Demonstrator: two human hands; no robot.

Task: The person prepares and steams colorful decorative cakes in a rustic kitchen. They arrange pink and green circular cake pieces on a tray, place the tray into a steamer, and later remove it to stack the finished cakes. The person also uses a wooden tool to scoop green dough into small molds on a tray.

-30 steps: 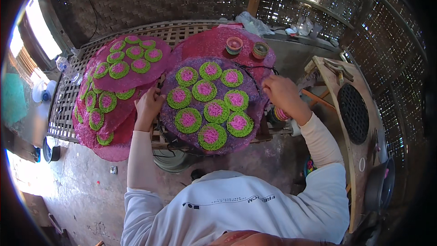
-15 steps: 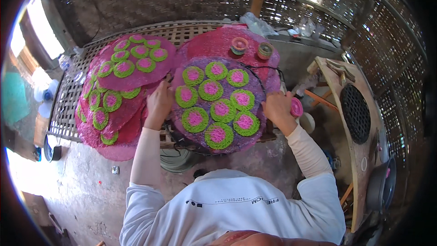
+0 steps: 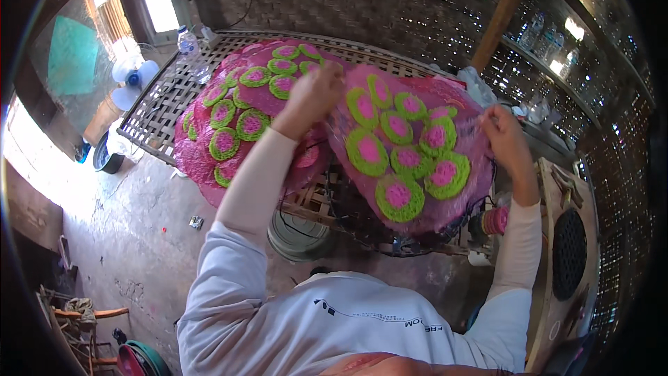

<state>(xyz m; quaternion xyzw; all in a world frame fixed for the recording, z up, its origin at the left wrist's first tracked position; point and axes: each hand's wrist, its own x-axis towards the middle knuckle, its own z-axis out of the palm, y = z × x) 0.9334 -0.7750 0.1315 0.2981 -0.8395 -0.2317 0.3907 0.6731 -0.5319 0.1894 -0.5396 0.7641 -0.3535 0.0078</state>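
Observation:
Between my two hands hangs a thin, round, pinkish-purple sheet, lifted and tilted. Several lacy green discs with pink centres lie on it. My left hand pinches its far left edge, and my right hand has its fingers closed at the right edge. Under the sheet, a dark wire-bound rim partly shows. To the left lies a pile of similar pink sheets bearing more green and pink discs; my left hand is over its right side.
The pile rests on a woven lattice bench. A plastic bottle stands at its far left. Pink stacked rings sit below my right forearm. At right, a wooden bench holds a black round grid. A greenish round container is beneath.
The sheet with discs was lying flat; now it is raised and tilted between my hands. Both hands have moved up and outward. The view has turned toward the left.

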